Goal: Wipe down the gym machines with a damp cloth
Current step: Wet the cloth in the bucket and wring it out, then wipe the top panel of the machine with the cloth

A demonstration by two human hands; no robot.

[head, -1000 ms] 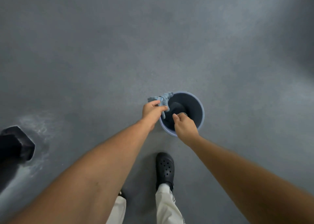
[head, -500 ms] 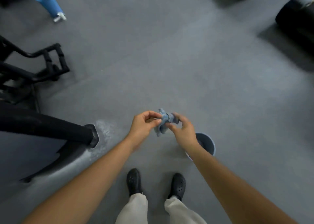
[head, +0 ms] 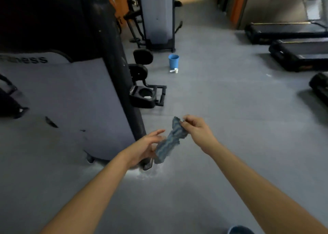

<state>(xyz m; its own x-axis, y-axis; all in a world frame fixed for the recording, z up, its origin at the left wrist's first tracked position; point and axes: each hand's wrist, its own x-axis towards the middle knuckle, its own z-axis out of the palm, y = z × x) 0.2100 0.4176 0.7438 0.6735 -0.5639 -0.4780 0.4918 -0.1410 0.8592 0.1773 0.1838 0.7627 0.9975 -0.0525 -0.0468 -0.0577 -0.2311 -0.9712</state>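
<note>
Cloth (head: 169, 141) beneath right hand (head: 196, 129) grip

1. A round blue plastic bucket (head: 173, 61) stands upright on the matte grey floor (head: 221, 109).
2. A small white object (head: 174, 71) lies just beside the bucket, on its near side.
3. A tall orange panel (head: 237, 4) stands well beyond the bucket, rightward.

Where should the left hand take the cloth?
At its loose lower end, coming from the left. The cloth hangs twisted from the right hand's pinch at the top, and its free end dangles beside the open left hand.
</note>
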